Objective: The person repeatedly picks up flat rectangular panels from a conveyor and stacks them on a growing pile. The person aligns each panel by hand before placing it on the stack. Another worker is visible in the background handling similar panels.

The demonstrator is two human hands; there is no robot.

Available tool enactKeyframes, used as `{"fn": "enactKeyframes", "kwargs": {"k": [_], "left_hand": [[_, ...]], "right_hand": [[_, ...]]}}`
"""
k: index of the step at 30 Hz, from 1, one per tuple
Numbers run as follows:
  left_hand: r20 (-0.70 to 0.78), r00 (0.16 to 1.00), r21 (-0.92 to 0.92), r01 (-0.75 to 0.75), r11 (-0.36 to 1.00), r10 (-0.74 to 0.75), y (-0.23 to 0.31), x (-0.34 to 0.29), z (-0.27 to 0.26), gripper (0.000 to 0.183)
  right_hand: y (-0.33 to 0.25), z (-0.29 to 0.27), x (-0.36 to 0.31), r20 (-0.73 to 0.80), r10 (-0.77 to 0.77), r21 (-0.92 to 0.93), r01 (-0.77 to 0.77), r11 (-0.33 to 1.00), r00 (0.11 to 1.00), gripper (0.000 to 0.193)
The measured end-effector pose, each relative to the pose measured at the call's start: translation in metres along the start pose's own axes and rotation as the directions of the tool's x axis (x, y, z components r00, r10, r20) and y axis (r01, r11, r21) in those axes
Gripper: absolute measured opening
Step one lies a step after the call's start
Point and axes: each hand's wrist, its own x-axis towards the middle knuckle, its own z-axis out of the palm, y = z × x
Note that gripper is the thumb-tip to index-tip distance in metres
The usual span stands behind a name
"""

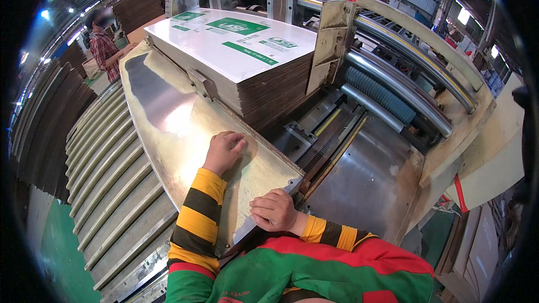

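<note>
My left hand (224, 150) rests on the worn metal table (160, 160), fingers curled in and closed with nothing visible in them. Closer to me, my right hand (273, 210) lies loosely fisted at the table's near corner; nothing shows inside it. Beyond the table stands a thick stack of cardboard sheets (230, 36), white on top with green print, their brown edges facing me. A small metal bracket (201, 82) touches the stack's near side. Neither hand touches the sheets.
Steel rollers (401, 87) and an upright metal plate (328, 42) of a machine stand right of the stack. A ribbed conveyor (120, 179) runs along the left. Another person (104, 47) stands far left near brown cardboard piles (48, 123). Flat boards (474, 247) lean at lower right.
</note>
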Motion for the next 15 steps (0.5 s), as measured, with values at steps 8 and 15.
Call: {"fn": "enactKeyframes", "kwargs": {"k": [8, 15], "left_hand": [[-0.407, 0.889, 0.062, -0.203, 0.977, 0.210, 0.050, 0.008, -0.034, 0.028], [-0.835, 0.522, -0.488, -0.849, 0.205, 0.174, 0.202, -0.047, -0.155, 0.068]], "right_hand": [[0.000, 0.001, -0.002, 0.023, 0.015, -0.024, -0.015, 1.000, 1.000, 0.007], [-0.001, -0.009, 0.010, 0.139, 0.091, 0.126, -0.108, 0.986, 0.986, 0.013]]}}
